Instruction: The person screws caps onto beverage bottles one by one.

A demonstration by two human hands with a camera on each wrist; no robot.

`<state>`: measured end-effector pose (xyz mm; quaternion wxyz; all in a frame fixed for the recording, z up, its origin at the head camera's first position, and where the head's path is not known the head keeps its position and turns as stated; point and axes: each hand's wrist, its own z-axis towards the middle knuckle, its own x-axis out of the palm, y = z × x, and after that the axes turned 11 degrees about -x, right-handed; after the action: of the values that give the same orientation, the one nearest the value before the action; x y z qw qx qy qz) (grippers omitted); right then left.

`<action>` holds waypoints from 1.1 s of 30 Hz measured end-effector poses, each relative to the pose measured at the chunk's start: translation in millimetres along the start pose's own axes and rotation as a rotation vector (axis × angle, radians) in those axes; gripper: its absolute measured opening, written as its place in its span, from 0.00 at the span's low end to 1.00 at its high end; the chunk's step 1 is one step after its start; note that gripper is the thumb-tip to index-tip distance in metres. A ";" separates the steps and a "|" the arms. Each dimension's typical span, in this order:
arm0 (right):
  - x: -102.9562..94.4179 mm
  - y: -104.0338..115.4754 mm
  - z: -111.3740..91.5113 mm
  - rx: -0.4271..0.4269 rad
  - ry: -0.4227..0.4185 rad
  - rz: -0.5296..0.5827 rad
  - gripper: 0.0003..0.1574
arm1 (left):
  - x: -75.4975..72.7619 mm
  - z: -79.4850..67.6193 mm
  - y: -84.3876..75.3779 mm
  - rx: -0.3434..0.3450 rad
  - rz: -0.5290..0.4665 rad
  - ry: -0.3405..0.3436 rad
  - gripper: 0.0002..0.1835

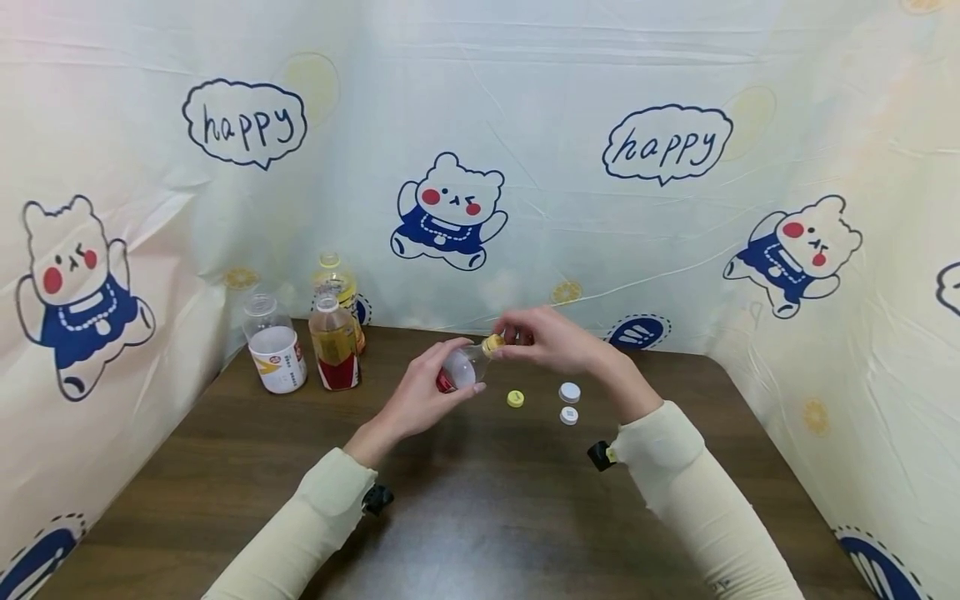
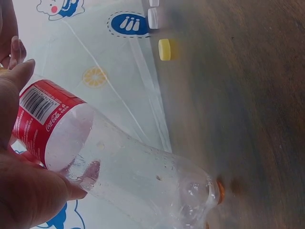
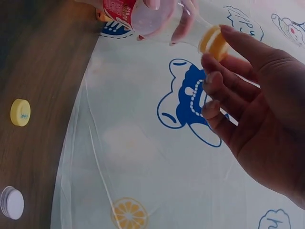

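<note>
My left hand grips a clear plastic bottle with a red Coca-Cola label, held tilted above the table. Its neck points right, toward my other hand. At the mouth, my right hand pinches an orange-yellow cap between thumb and index finger, while its other fingers curl loosely. The cap sits at the neck's end in the right wrist view. Droplets cling inside the bottle. On the table below lie a yellow cap and two white caps, one farther back and one nearer.
Three uncapped bottles stand at the table's back left: a clear one with a white label, one with amber liquid and a red label, and a yellow-labelled one behind it. A printed curtain surrounds the brown wooden table.
</note>
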<state>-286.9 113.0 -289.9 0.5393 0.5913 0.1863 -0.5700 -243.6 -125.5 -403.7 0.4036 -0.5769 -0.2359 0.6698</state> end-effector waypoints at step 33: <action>6.5 3.6 3.4 0.034 -0.008 -0.210 0.19 | 1.7 0.9 -0.9 0.014 -0.001 0.005 0.36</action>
<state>-283.6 106.3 -293.2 0.4672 0.5754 0.2352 -0.6287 -244.2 -123.5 -403.8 0.4085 -0.5755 -0.2304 0.6700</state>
